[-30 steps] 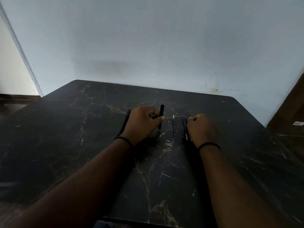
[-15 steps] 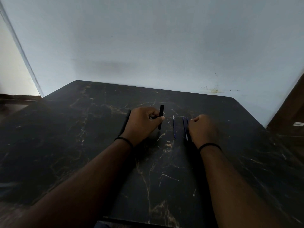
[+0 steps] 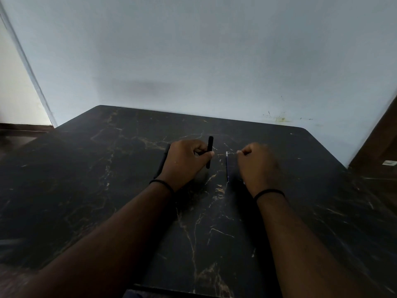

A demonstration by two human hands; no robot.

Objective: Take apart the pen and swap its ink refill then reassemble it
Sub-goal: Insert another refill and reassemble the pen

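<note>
My left hand (image 3: 184,160) is closed around a black pen barrel (image 3: 209,151), held nearly upright with its lower end close to the table. A second black pen (image 3: 162,163) lies on the table just left of that hand, partly hidden by it. A thin blue ink refill (image 3: 227,166) lies between my hands, pointing away from me. My right hand (image 3: 257,166) is curled over a second ink refill (image 3: 243,182). Its fingertips pinch at the far end, and only the near tip shows below the hand.
Everything rests on a black marble-patterned table (image 3: 107,190) with gold veins, pushed against a pale blue wall (image 3: 193,61). The table's front edge runs close to my body. A dark wooden surface (image 3: 382,151) stands at the right.
My right hand has shifted slightly forward and left, closing its fingertips at the far end of the right-hand refill. My left hand and the barrel have held still.
</note>
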